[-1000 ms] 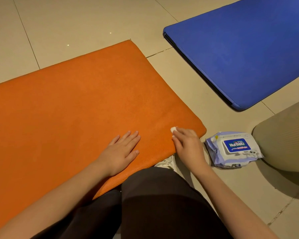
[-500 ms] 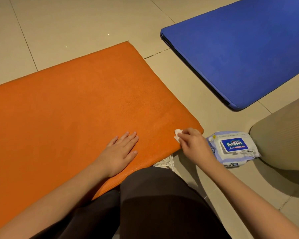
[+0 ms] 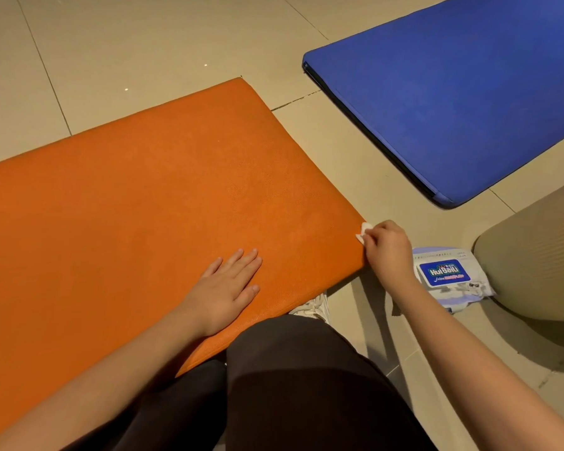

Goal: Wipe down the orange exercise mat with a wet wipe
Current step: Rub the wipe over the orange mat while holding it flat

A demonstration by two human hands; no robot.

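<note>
Mat: the orange mat (image 3: 144, 206) lies flat on the tiled floor (image 3: 127, 43), right in front of the crouching person, its near right corner close to their knee.
Wipe: a small white wad (image 3: 362, 232), sitting just at that corner's edge, touching the mat's rim.
Right hand: the right hand (image 3: 388, 252) has its fingers curled in tight and pinches the wipe at the tips. Only a little of the wipe peeks out past the knuckles.
Left hand: the left hand (image 3: 225, 288) lies palm down on the mat, fingers straight and close together, holding nothing, seemingly bracing the mat.
What has changed: a second ago the right hand and wipe were on the mat's top, a bit in from the corner. Since then they have slid outward, and the hand now sits mostly off the mat, over the floor. The left hand has not shifted.
What it means: to me this looks like the end of a stroke along the near right corner and rim. The wide stretch of orange to the left and far side shows no sign either way of wiping, so I'd judge most of the job is left.
Next: likely bring the wipe back onto the top and work across.
Nearby: the wipe pack (image 3: 446, 275) lies just right of the hand; a blue mat (image 3: 453, 109) lies well apart.
</note>
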